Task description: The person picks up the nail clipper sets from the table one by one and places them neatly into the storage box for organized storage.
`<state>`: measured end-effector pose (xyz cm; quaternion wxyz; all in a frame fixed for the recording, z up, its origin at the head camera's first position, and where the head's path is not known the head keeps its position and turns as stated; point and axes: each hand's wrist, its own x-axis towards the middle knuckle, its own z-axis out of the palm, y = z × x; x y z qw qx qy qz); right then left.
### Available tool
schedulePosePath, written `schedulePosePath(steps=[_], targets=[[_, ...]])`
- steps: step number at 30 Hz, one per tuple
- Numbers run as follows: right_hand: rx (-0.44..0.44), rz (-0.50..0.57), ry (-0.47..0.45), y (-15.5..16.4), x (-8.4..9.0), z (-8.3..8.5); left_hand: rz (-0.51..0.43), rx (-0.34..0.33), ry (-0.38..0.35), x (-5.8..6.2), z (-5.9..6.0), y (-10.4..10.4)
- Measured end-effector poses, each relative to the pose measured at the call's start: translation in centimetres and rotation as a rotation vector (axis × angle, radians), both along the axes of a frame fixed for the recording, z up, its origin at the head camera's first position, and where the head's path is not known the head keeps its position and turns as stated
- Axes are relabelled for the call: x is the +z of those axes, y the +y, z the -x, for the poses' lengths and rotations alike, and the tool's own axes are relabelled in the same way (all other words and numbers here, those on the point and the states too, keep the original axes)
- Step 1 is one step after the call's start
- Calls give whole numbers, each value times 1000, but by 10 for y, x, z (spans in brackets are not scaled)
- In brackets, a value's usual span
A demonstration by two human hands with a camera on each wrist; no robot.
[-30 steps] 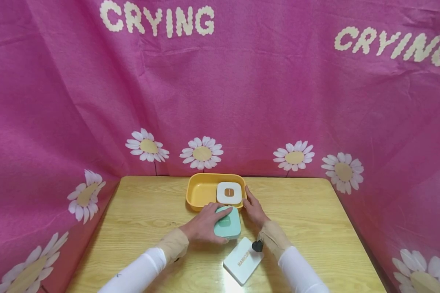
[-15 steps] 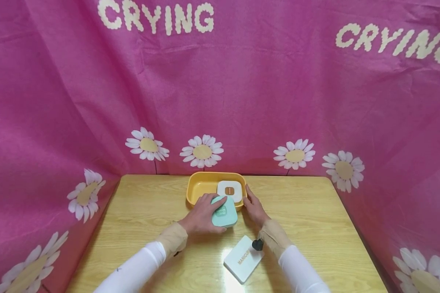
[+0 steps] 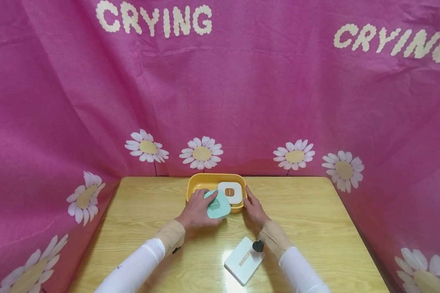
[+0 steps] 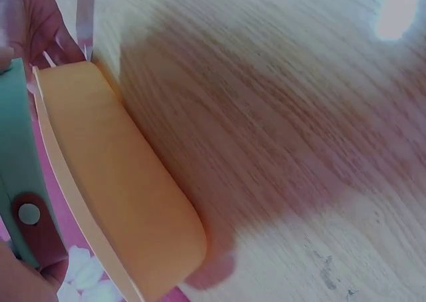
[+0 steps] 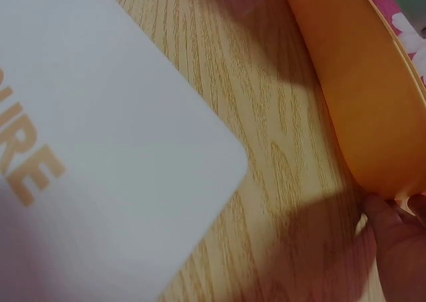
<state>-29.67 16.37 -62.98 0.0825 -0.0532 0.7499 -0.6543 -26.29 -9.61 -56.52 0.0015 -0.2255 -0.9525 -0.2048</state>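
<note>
Item one, a mint-green rounded-square case [image 3: 219,204], carried in the person's left hand [image 3: 196,211]; I log that grip as firmly on the case, thumb laid across its top face; the case is held askew at 6 o'clock of a yellow-orange, round-cornered basin [image 3: 205,183], overlapping its near wall in my head view; whether case and basin touch, I cannot tell from here; a reddish-brown strap [image 4: 36,239] with a pale round snap [image 4: 28,213] shows on the case's side in my left wrist view;

Item two, the basin itself, at 12 o'clock on the light wood-grained tabletop [image 3: 304,219], long sides running 9 to 3 o'clock;

Item three, a white rounded-square case [image 3: 237,194] with a brown square label [image 3: 229,192], lying inside the basin at 3 o'clock, label up;

Item four, the right hand [image 3: 254,209], at 4 o'clock of the basin; its grip I log as unclosed, digits resting against the outer end wall;

Item five, a flat white rectangular box [image 3: 241,264] with orange-gold lettering, set askew on the tabletop at 5 o'clock from the basin;

Item six, two white sleeves [image 3: 135,266], entering from 7 and 5 o'clock;

Item seven, a magenta hanging cloth [image 3: 260,93], spanning 9 through 12 to 3 o'clock; printed with white daisies [image 3: 294,156] and, twice, "CRYING".
</note>
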Motion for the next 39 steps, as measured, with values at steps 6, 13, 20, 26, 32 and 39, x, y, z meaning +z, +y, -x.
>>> schedulePosePath(steps=[6, 13, 20, 26, 32, 39], targets=[[-6, -3, 9, 1, -1, 1, -31, 67, 24, -1, 5, -3], [-9, 24, -22, 0, -1, 0, -58, 83, 13, -7, 13, -6], [-13, 24, -15, 0, 0, -1, -122, 95, -21, -9, 23, -11], [-14, 58, -15, -1, 1, -1, -114, 68, -40, -4, 30, -18], [-21, 62, -16, -1, 0, 0, -95, 50, -70, 0, 38, -23], [-10, 60, 2, -1, 1, -1, -63, 36, -142, 8, 49, -24]])
